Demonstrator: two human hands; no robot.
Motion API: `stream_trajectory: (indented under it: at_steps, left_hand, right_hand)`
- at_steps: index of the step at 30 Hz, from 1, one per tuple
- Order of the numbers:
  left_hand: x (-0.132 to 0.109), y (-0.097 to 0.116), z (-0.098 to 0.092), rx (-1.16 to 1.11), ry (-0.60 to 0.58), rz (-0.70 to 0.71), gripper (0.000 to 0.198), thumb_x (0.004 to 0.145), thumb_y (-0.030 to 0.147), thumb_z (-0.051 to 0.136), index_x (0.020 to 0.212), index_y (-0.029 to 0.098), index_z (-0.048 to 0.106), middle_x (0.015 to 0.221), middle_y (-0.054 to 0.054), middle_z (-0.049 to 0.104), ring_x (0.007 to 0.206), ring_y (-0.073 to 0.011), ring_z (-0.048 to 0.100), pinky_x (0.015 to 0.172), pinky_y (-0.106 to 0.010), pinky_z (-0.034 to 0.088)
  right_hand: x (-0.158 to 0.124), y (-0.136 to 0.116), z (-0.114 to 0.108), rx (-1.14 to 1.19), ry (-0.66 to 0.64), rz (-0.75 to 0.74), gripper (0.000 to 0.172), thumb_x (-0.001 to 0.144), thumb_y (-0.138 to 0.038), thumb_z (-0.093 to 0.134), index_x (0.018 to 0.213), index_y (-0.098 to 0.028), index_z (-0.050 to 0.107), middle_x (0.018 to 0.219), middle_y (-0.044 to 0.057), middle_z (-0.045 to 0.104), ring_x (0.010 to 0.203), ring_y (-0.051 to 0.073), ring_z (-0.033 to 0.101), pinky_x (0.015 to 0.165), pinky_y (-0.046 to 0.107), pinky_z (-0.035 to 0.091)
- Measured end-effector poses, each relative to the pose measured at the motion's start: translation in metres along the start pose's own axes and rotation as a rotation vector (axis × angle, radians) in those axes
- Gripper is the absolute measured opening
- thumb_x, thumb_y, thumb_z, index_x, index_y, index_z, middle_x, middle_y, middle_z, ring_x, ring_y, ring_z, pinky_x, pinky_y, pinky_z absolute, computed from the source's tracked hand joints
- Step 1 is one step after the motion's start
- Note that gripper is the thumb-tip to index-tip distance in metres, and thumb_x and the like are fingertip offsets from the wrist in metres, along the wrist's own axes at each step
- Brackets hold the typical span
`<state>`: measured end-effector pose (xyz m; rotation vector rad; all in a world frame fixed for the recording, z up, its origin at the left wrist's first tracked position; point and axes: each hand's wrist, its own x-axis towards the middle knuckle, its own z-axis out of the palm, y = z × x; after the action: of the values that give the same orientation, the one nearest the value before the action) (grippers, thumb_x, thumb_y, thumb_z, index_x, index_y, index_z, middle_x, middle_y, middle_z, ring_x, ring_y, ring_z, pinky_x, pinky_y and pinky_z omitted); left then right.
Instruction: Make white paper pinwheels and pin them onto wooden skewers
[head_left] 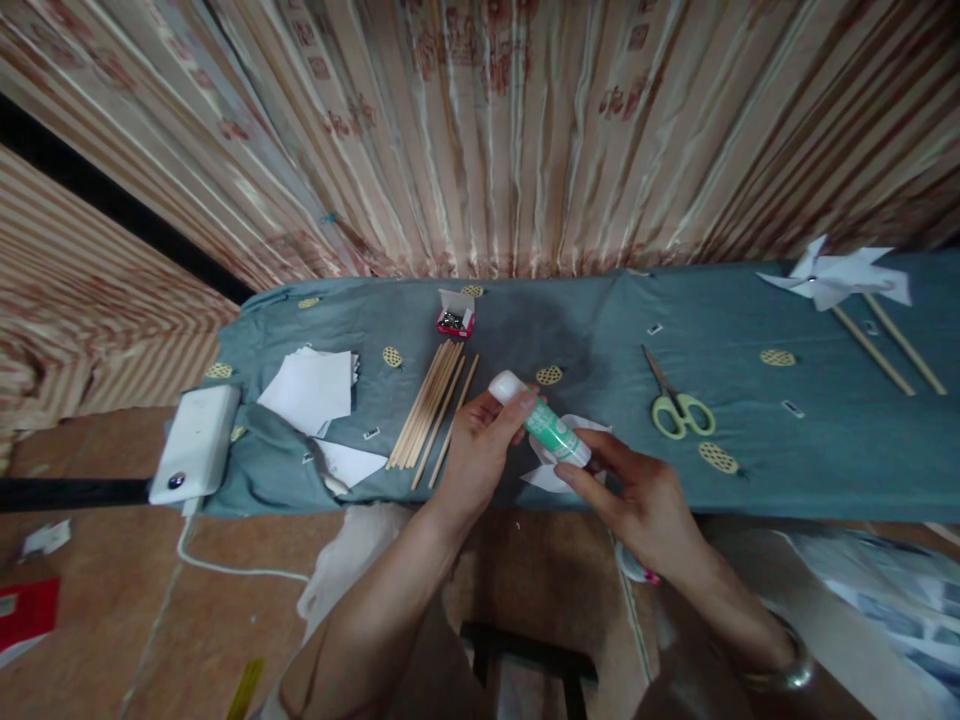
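Observation:
A green and white glue stick is held tilted above the cloth between both hands. My left hand is closed round its upper left end, by the white cap. The fingers of my right hand pinch its lower right end. Beneath it lies a cut white paper piece, partly hidden by the glue stick and my hands. Scissors with light green handles rest to the right of my right hand. Several wooden sticks lie just left of my left hand.
A small red box of metal pins stands open at the back. Stacked white paper and a white power bank with a cable are at left. Paper pinwheels on sticks lie far right. A curtain hangs behind the cloth-covered table.

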<state>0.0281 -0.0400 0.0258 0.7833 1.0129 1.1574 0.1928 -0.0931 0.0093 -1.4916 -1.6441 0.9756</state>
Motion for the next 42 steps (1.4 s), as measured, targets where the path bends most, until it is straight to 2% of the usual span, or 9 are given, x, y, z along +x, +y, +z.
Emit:
stream_trajectory:
  at_steps: [6,13,18,25,27,30,33,37,42]
  left_hand:
    - [-0.003,0.008,0.004,0.034,-0.043,-0.011,0.038,0.065,0.048,0.081,0.079,0.014,0.073,0.071,-0.001,0.065,0.060,-0.0092,0.048,0.061,-0.024,0.040]
    - [-0.007,0.008,0.004,0.073,-0.125,-0.057,0.039,0.066,0.049,0.080,0.080,0.015,0.071,0.070,-0.001,0.063,0.061,-0.0104,0.051,0.062,-0.024,0.040]
    - [-0.010,0.008,0.003,0.047,-0.165,-0.073,0.038,0.066,0.049,0.080,0.079,0.014,0.070,0.069,-0.001,0.062,0.064,-0.0114,0.053,0.062,-0.024,0.041]
    - [-0.011,0.014,0.001,0.081,-0.185,-0.045,0.037,0.069,0.048,0.079,0.081,0.014,0.072,0.071,-0.002,0.065,0.061,-0.0109,0.053,0.059,-0.023,0.041]
    - [-0.012,0.014,0.002,0.066,-0.170,-0.038,0.036,0.068,0.048,0.079,0.082,0.015,0.072,0.072,-0.002,0.066,0.062,-0.0119,0.055,0.060,-0.024,0.044]
    - [-0.014,0.010,0.007,0.032,-0.167,-0.012,0.038,0.064,0.045,0.083,0.089,0.018,0.074,0.080,-0.003,0.070,0.070,-0.0147,0.061,0.067,-0.027,0.049]
    - [-0.017,0.004,0.013,0.075,-0.206,0.083,0.039,0.064,0.041,0.085,0.095,0.020,0.075,0.096,-0.005,0.072,0.086,-0.0188,0.065,0.079,-0.031,0.051]
    - [-0.020,-0.003,0.018,0.267,-0.279,0.346,0.032,0.072,0.038,0.081,0.100,0.024,0.074,0.105,-0.005,0.072,0.101,-0.0220,0.065,0.094,-0.038,0.049]
    - [-0.024,-0.008,0.022,0.427,-0.326,0.565,0.025,0.077,0.038,0.077,0.101,0.030,0.072,0.102,-0.002,0.073,0.099,-0.0229,0.065,0.092,-0.043,0.051]
  right_hand:
    - [-0.004,0.003,-0.001,0.137,-0.133,0.082,0.029,0.090,-0.044,0.060,0.112,-0.027,0.066,0.096,0.001,0.073,0.082,0.020,0.067,0.072,0.030,0.051]
    - [-0.010,0.000,-0.001,0.328,-0.139,0.143,0.025,0.085,-0.044,0.065,0.100,-0.025,0.072,0.072,0.000,0.068,0.067,0.015,0.062,0.062,0.025,0.050]
    - [-0.010,-0.002,-0.002,0.470,-0.181,0.158,0.022,0.084,-0.043,0.067,0.088,-0.022,0.073,0.070,0.001,0.067,0.062,0.013,0.061,0.057,0.023,0.051]
    - [-0.009,-0.001,-0.003,0.624,-0.254,0.211,0.019,0.084,-0.040,0.068,0.085,-0.022,0.075,0.072,0.003,0.071,0.063,0.013,0.063,0.058,0.022,0.052]
    - [-0.008,0.000,-0.002,0.711,-0.232,0.248,0.018,0.082,-0.039,0.071,0.087,-0.022,0.075,0.076,0.003,0.073,0.064,0.013,0.064,0.059,0.023,0.053]
    - [-0.002,0.004,0.001,1.002,-0.081,0.353,0.018,0.076,-0.037,0.078,0.089,-0.025,0.075,0.079,0.002,0.075,0.068,0.013,0.067,0.064,0.023,0.057]
    - [0.004,0.008,0.002,1.325,0.036,0.438,0.015,0.073,-0.035,0.081,0.081,-0.025,0.073,0.075,-0.002,0.074,0.065,0.012,0.068,0.064,0.021,0.060]
    - [0.004,0.003,0.001,1.643,-0.044,0.498,0.020,0.074,-0.023,0.082,0.089,-0.021,0.069,0.083,-0.004,0.077,0.071,0.007,0.071,0.070,0.014,0.059]
    - [-0.006,-0.012,-0.003,1.752,-0.052,0.527,0.030,0.066,-0.021,0.087,0.087,-0.022,0.067,0.087,-0.007,0.077,0.072,0.004,0.070,0.065,0.009,0.057]
